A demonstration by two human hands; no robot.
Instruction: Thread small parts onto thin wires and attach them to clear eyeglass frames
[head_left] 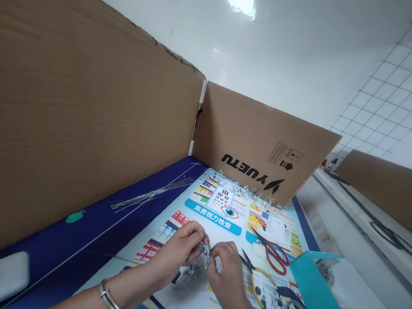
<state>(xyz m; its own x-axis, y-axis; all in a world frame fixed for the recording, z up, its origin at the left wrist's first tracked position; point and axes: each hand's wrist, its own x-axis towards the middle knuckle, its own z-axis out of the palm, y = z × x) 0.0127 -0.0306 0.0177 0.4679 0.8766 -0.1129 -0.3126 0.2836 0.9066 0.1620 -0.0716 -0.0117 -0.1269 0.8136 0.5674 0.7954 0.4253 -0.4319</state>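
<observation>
Because we are pinching something so small and clear above a busy printed poster (219,208), the likeliest trouble we see is a slip: if the fingers of our left hand (173,247) ease off, the clear curved piece (202,255) could drop against the print and be hard to spot, and a careless sleeve could sweep up the loose clear fragments (246,191) along the foot of the cardboard panel (260,144). The red-handled scissors (273,254) and yellow-handled pliers (255,277) lie just to the right of our right hand (226,277), so a wide swing of that wrist could knock them, and the thin metal rods (151,194) on the blue mat (78,239) could shift if a forearm strays left. Our left forearm comes in low from the lower left, a metal bangle (112,299) on the wrist and the hand turned inward; the right comes up from the bottom edge, knuckles raised. The left grip is narrow, closed on the piece, which sits between both hands above the poster; the right fingertips lie close against its edge, but whether they hold it we cannot tell.
</observation>
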